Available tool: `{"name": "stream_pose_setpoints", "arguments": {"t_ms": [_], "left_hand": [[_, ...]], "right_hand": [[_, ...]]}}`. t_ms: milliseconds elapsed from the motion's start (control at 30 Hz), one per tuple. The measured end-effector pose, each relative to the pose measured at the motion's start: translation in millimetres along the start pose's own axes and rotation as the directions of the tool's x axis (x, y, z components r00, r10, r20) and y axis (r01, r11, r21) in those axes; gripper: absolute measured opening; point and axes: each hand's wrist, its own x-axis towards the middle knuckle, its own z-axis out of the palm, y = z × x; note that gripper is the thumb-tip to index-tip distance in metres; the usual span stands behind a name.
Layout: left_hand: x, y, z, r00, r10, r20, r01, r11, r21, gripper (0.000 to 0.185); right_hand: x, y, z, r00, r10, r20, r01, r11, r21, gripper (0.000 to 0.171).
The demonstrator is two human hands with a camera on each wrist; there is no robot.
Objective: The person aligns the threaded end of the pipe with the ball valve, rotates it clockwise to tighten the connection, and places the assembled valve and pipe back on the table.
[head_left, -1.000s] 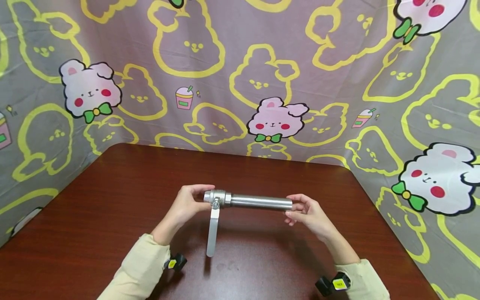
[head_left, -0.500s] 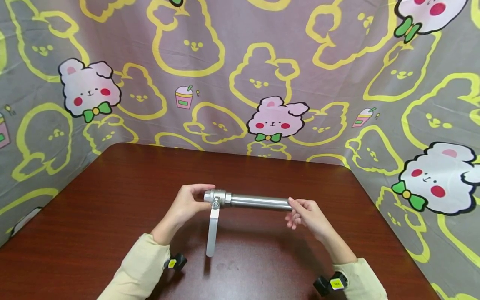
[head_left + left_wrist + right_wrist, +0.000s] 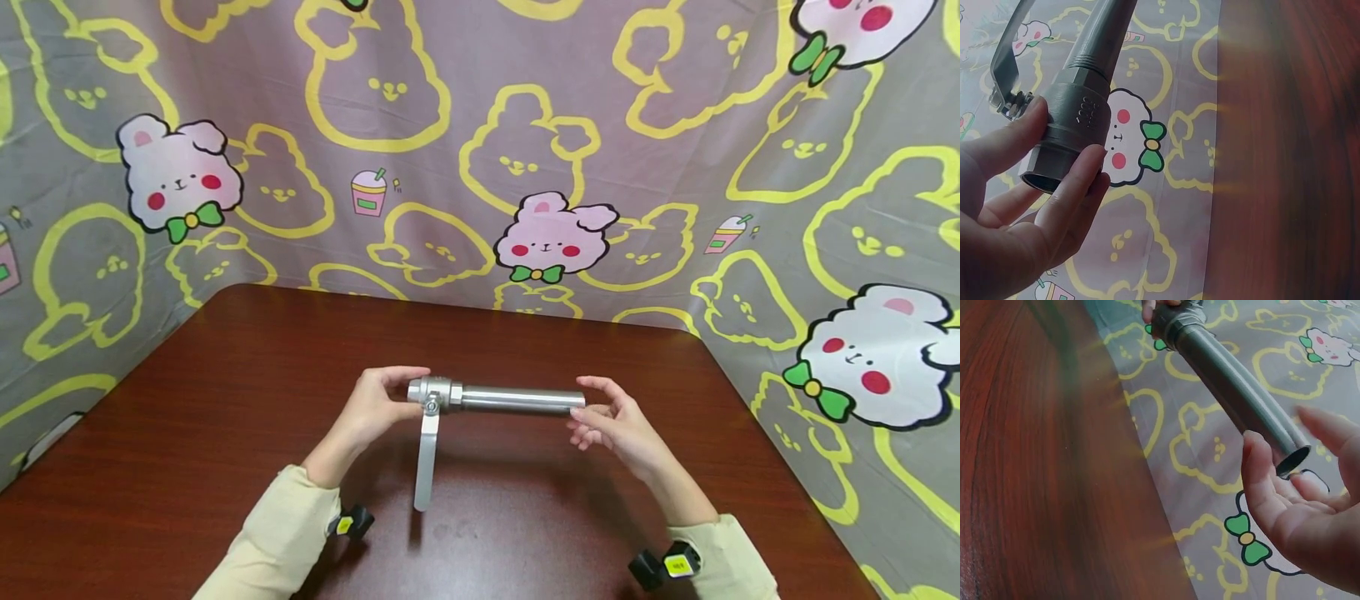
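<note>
Valve and pipe held level above the worktop.
Your left hand pinches the valve body; your right hand is spread loose at the pipe end.

One valve with one pipe, two hands, one table.

I count one steel ball valve with one flat steel lever handle, and one straight steel pipe in it. There are two bare hands, the left hand and the right hand, two cream sleeves, and two small black wrist cameras. One dark red wooden table and one grey rabbit-printed cloth.
</note>
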Motion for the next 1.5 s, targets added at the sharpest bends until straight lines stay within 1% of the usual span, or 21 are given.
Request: {"name": "stream_pose_setpoints", "arguments": {"t_ms": [133, 267, 400, 500, 633, 700, 800, 900, 1000, 1100, 1167, 1333, 1433, 1500], "left_hand": [[0.1, -0.3, -1.0, 1.000, 0.001, -0.007, -0.001, 1.000, -0.004, 0.043], [0.1, -0.8, -1.2, 1.000, 0.002, 0.001, -0.002, 1.000, -0.009, 0.044], [0.2, -0.7, -1.1, 1.000, 0.001, -0.001, -0.001, 1.000, -0.004, 0.044], [-0.2, -0.2, -1.3, 1.000, -0.002, -0.004, 0.002, 1.000, -0.003, 0.043], [-0.4, 0.5, -0.9, 1.000, -0.002, 0.003, 0.003, 1.000, -0.007, 0.043], [-0.4, 0.7, -0.4, 1.000, -0.001, 0.010, 0.001, 1.000, -0.009, 0.043], [0.0, 1.1, 0.8, 1.000, -0.006, 0.010, 0.007, 1.000, -0.013, 0.043], [0.6, 1.3, 1.6, 1.000, -0.007, 0.009, 0.007, 1.000, -0.004, 0.044], [1.0, 1.6, 2.2, 1.000, -0.005, 0.003, 0.005, 1.000, 0.008, 0.044], [1.3, 1.3, 2.3, 1.000, 0.002, 0.002, -0.002, 1.000, 0.018, 0.044], [1.2, 1.2, 2.3, 1.000, 0.008, 0.004, -0.009, 1.000, 0.024, 0.044], [1.3, 1.4, 2.0, 1.000, 0.004, 0.000, -0.004, 1.000, 0.017, 0.044], [1.6, 1.3, 2.2, 1.000, -0.002, -0.005, 0.002, 1.000, 0.016, 0.044], [1.5, 1.5, 2.5, 1.000, -0.005, -0.005, 0.005, 1.000, 0.018, 0.044]], "right_hand": [[0.0, 3.2, -4.2, 0.996, -0.053, 0.071, 0.054, 0.998, -0.021, 0.039], [0.8, 5.6, -5.9, 0.995, -0.061, 0.074, 0.064, 0.997, -0.039, 0.038], [0.9, 6.2, -6.0, 0.998, -0.035, 0.060, 0.039, 0.997, -0.070, 0.043], [0.9, 6.2, -6.1, 0.998, -0.010, 0.068, 0.015, 0.998, -0.064, 0.038], [0.8, 7.1, -6.9, 0.996, -0.002, 0.088, 0.008, 0.998, -0.069, 0.023], [1.2, 7.3, -6.3, 0.997, 0.014, 0.077, -0.007, 0.996, -0.093, 0.022], [2.7, 7.0, -3.7, 0.999, 0.042, 0.031, -0.038, 0.992, -0.122, 0.029], [4.0, 6.2, -0.6, 0.997, 0.065, -0.030, -0.068, 0.992, -0.111, 0.031], [4.2, 4.6, 1.8, 0.995, 0.064, -0.075, -0.069, 0.995, -0.074, 0.031], [3.1, 2.9, 1.8, 0.997, 0.040, -0.068, -0.043, 0.998, -0.042, 0.031], [2.3, 2.8, 0.1, 0.999, 0.010, -0.037, -0.011, 0.999, -0.034, 0.030], [1.1, 5.8, -5.9, 0.996, -0.076, 0.038, 0.079, 0.992, -0.102, 0.038], [1.5, 7.9, -7.8, 0.993, -0.103, 0.051, 0.109, 0.985, -0.133, 0.040], [2.1, 9.0, -8.4, 0.993, -0.107, 0.048, 0.113, 0.983, -0.142, 0.039]]}}
